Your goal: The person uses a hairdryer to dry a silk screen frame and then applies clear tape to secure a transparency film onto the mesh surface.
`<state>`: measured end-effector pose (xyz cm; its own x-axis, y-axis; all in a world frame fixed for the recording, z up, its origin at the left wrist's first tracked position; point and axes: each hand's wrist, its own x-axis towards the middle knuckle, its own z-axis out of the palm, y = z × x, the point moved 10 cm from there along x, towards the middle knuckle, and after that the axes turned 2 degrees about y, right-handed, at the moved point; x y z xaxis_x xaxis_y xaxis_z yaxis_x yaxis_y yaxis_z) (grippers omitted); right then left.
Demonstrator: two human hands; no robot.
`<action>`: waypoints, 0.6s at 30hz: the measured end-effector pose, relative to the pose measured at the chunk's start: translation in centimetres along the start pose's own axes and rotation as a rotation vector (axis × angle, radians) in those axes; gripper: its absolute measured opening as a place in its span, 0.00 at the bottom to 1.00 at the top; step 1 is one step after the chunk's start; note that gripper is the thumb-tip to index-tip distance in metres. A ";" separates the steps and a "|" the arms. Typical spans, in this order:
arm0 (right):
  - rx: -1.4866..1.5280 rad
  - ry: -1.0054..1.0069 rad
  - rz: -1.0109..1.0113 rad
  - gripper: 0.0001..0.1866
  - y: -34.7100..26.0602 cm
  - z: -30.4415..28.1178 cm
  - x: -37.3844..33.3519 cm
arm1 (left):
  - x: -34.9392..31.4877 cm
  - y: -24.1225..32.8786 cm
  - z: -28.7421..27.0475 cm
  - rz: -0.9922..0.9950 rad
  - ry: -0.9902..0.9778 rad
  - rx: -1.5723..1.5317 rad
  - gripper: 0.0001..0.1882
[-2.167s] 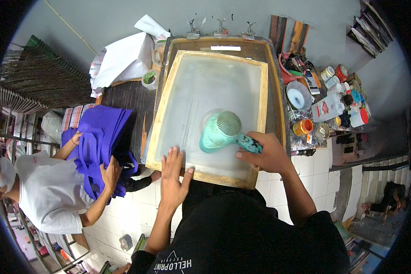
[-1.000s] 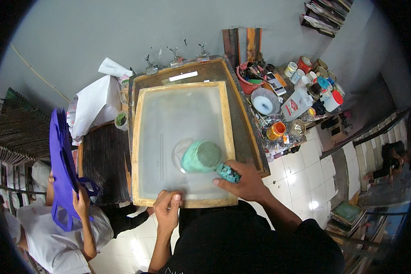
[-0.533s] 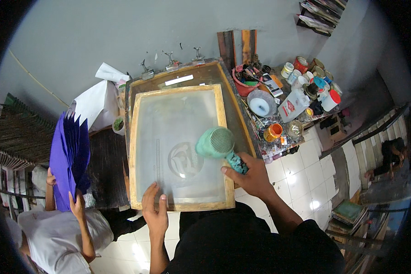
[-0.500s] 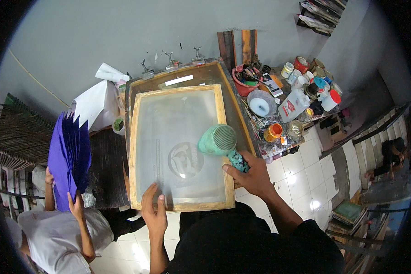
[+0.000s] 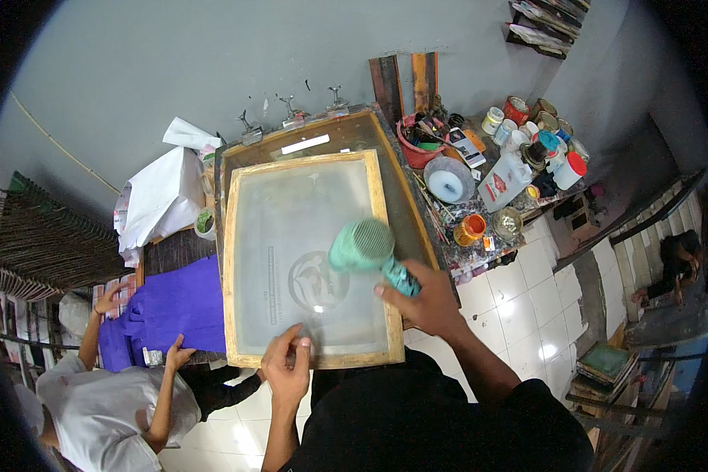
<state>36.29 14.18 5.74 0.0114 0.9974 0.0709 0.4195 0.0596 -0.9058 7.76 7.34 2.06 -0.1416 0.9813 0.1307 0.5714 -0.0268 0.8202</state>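
My right hand (image 5: 429,295) is closed around the handle of a green hair dryer (image 5: 362,245). The dryer is over the right part of a wood-framed printing screen (image 5: 384,315), and its round mesh-covered back faces up. A pale mesh fills the screen, with a round dark design and a narrow vertical strip of marks. My left hand (image 5: 287,363) lies over the screen's near rail, with its fingertips on the mesh below the design. Its fingers are apart and hold nothing. The screen lies on a larger brown framed board (image 5: 236,161) with metal clamps at the far edge.
On the left, another person's hands (image 5: 182,352) are at a purple cloth (image 5: 181,307) on a dark table. White paper (image 5: 165,193) lies beyond it. The right-hand table carries a white basin (image 5: 448,179), a plastic jug (image 5: 505,185), an orange paint jar (image 5: 470,228) and several cans.
My left hand has slid right along the near rail. The dryer has shifted slightly left. The other person's purple cloth, held up before, now lies spread on the table.
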 end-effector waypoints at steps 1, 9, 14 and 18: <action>-0.006 0.042 0.038 0.21 0.7 -0.5 1.0 | 0.2 0.5 -0.3 0.096 0.024 0.057 0.15; 0.177 0.140 0.129 0.19 3.2 0.1 10.7 | 0.9 -1.2 -2.2 0.072 0.035 0.245 0.26; 0.191 0.125 0.116 0.18 2.5 2.0 14.8 | 0.4 -3.1 -2.7 -0.005 0.036 0.258 0.30; 0.221 0.049 0.082 0.18 1.3 5.4 17.5 | -0.1 -4.3 -3.2 -0.045 0.029 0.270 0.32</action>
<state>32.11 31.90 3.49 0.0832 0.9965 0.0089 0.2062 -0.0085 -0.9785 2.78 6.75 0.33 -0.1924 0.9743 0.1169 0.7585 0.0720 0.6477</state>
